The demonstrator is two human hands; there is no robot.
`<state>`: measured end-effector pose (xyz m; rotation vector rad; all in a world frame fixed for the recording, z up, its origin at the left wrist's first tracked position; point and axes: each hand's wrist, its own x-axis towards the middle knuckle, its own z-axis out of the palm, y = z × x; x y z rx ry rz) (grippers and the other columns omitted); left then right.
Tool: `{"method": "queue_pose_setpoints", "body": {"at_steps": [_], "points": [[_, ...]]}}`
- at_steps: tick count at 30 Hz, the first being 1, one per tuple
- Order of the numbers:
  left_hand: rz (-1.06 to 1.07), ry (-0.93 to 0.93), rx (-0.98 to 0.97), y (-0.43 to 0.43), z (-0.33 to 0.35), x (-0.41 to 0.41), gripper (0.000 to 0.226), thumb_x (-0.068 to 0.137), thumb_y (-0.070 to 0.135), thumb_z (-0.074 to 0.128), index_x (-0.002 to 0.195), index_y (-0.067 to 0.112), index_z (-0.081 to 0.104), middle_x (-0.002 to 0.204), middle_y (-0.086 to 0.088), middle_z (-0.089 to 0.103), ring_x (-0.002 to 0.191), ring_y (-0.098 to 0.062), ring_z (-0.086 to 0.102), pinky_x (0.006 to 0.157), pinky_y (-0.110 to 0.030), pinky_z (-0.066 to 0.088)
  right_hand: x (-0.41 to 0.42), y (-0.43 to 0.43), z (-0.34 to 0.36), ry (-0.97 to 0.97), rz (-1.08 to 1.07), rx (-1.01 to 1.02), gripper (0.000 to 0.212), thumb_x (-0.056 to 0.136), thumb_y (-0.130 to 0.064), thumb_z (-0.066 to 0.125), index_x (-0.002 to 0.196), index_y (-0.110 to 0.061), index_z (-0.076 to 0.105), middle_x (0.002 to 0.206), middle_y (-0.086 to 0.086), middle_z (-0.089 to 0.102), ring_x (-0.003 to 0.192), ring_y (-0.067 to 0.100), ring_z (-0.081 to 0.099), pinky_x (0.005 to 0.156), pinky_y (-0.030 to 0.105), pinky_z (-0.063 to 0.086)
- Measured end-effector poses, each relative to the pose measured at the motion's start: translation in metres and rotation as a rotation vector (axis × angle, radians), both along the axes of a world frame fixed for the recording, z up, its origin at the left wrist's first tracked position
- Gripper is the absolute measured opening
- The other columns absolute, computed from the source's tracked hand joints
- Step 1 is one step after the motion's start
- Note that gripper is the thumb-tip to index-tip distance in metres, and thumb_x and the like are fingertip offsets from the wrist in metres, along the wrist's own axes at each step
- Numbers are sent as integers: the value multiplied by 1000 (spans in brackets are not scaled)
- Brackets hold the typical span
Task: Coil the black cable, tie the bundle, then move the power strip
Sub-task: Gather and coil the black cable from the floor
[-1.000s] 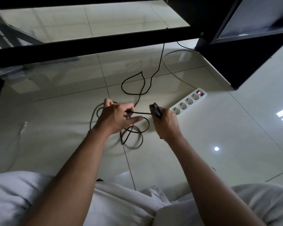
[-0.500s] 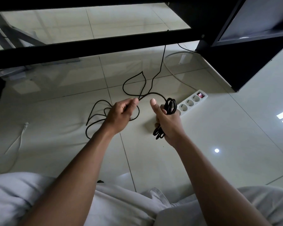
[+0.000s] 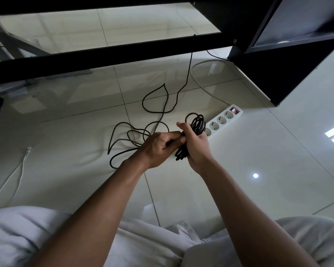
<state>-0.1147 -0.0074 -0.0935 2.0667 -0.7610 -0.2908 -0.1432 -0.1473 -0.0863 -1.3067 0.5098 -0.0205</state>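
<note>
Black cable (image 3: 198, 124) sat partly coiled in my right hand (image 3: 199, 146), whose fingers were wrapped round a tight bundle of loops held upright above the floor (image 3: 268, 160), the thumb raised along the bundle's left side. My left hand (image 3: 158, 146) was pressed against the right, fingers curled and pinching a strand of the black cable just beside the bundle. From there the uncoiled length dropped to the tiles and lay in several slack loops to the left of my hands. It then ran through one teardrop-shaped loop farther off and up to the black frame (image 3: 104, 53) of a glass tabletop, where I lost sight of it. The white power strip (image 3: 223, 120) lay flat on the floor just beyond the right hand, its near end hidden behind the bundle and its red switch at the far end. A pale cord (image 3: 200, 84) curved in to it from beside the dark cabinet (image 3: 278, 74). A thin white cable (image 3: 14, 176) lay well apart at the left. Light cloth (image 3: 143, 245) over my legs filled the bottom of the view.
</note>
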Motion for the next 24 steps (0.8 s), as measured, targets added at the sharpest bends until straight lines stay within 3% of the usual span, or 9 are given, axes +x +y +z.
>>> {"method": "queue_pose_setpoints", "body": {"at_steps": [5, 8, 11, 14, 17, 20, 22, 24], "points": [[82, 105, 1, 9, -5, 3, 53, 105, 56, 35, 75, 15, 52, 63, -6, 54, 59, -15, 48, 63, -31, 40, 5, -6, 3, -60, -136, 69, 24, 98, -19, 47, 76, -14, 56, 69, 5, 57, 61, 18, 47, 61, 34, 37], [192, 212, -50, 16, -8, 9, 67, 105, 61, 28, 70, 9, 54, 58, -11, 55, 55, -13, 50, 64, -33, 44, 7, -16, 5, -83, -172, 159, 23, 100, -18, 46, 79, -13, 53, 63, 3, 54, 60, 19, 51, 63, 32, 42], [198, 264, -99, 13, -10, 9, 63, 107, 55, 32, 72, 5, 48, 56, 5, 41, 57, -16, 44, 78, -48, 55, 8, -14, 5, -89, -154, 273, 26, 104, -23, 48, 80, -14, 51, 61, 0, 41, 60, 20, 54, 71, 34, 49], [186, 268, -131, 9, -13, 7, 55, 110, 44, 32, 81, 0, 48, 65, 6, 42, 62, -14, 41, 80, -49, 54, 6, -7, 5, -76, -130, 302, 27, 106, -31, 50, 86, -12, 55, 63, 0, 40, 61, 20, 55, 78, 39, 47], [169, 196, -121, 6, -11, 5, 49, 109, 44, 31, 81, 7, 48, 71, 6, 45, 67, -12, 44, 71, -41, 46, 2, -2, 6, -56, -66, 200, 38, 100, -47, 59, 97, -10, 60, 60, -4, 38, 59, 13, 49, 74, 35, 44], [77, 142, -34, 4, -5, 0, 39, 109, 45, 30, 88, 32, 61, 83, 22, 65, 81, 1, 59, 75, -31, 47, -1, 0, 8, -88, 35, 86, 35, 91, -47, 72, 83, -16, 59, 58, -4, 41, 54, 12, 46, 63, 32, 43], [20, 61, 53, 3, -4, -3, 39, 106, 54, 27, 93, 41, 61, 90, 12, 71, 88, -11, 66, 80, -39, 54, 0, -1, 9, -90, 45, 70, 31, 88, -37, 80, 79, -17, 57, 58, -3, 44, 53, 14, 46, 57, 32, 43], [-19, -9, 98, 2, -4, -4, 38, 104, 56, 27, 76, 44, 50, 71, 6, 60, 72, -19, 58, 70, -45, 52, 0, -4, 8, -64, 15, 69, 35, 86, -33, 82, 72, -18, 53, 60, -2, 42, 55, 14, 42, 57, 32, 39]]}}
